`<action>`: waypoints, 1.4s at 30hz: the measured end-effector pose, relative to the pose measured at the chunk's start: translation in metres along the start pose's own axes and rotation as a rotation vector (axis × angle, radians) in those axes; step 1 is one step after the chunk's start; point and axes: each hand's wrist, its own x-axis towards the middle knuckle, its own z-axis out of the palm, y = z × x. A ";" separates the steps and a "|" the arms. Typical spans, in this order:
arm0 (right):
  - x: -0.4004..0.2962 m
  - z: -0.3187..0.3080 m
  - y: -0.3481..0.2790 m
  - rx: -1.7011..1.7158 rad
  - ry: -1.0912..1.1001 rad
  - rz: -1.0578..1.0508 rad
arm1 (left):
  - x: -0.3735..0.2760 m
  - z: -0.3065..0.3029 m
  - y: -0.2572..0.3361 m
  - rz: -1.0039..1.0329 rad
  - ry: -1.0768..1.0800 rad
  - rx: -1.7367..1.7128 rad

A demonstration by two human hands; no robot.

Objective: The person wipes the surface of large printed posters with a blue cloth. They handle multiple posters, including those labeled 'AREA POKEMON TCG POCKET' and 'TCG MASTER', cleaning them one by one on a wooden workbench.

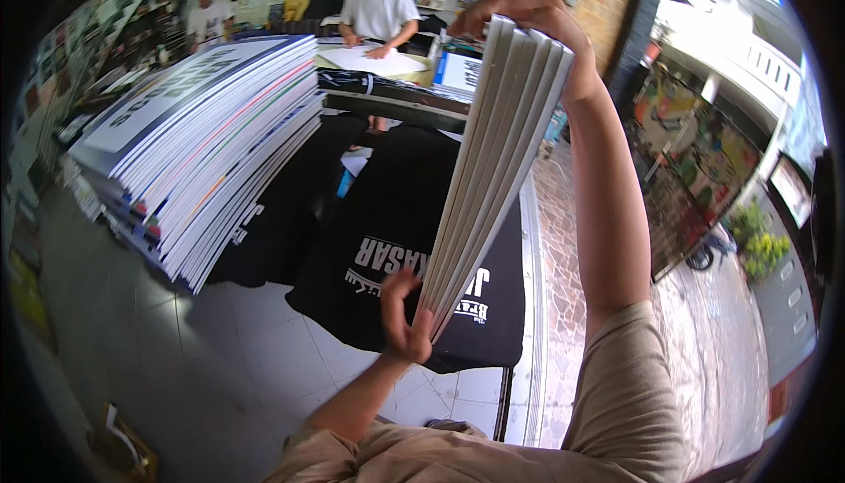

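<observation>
Several thin white boards [492, 172] stand on edge together in front of me, tilted with their upper end to the right. My left hand [406, 321] grips their lower near end. Over the far upper end curls my right hand [535, 27], its fingers on the far side partly hidden. Beneath the boards lie black fabric pieces [403, 192] printed with white lettering. To the left rises a tall stack of printed boards or sheets [224, 159], with blue, red and green edges showing among the white ones.
Across from me, a person in a white shirt [379, 14] leans over a white sheet [373, 59] on a table. Another person [208, 17] is at the far left. A blue-and-white printed board [457, 72] lies beyond my boards. A metal door track [535, 324] runs along the right.
</observation>
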 end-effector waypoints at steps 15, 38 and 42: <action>0.032 0.014 -0.061 0.670 0.406 0.837 | 0.340 0.012 0.075 0.554 -0.849 -0.710; -0.031 0.107 -0.207 0.011 0.923 0.859 | 0.317 0.033 0.068 0.538 -0.717 -0.730; -0.018 0.109 -0.208 -0.194 0.864 0.944 | 0.319 0.028 0.065 0.502 -0.791 -0.697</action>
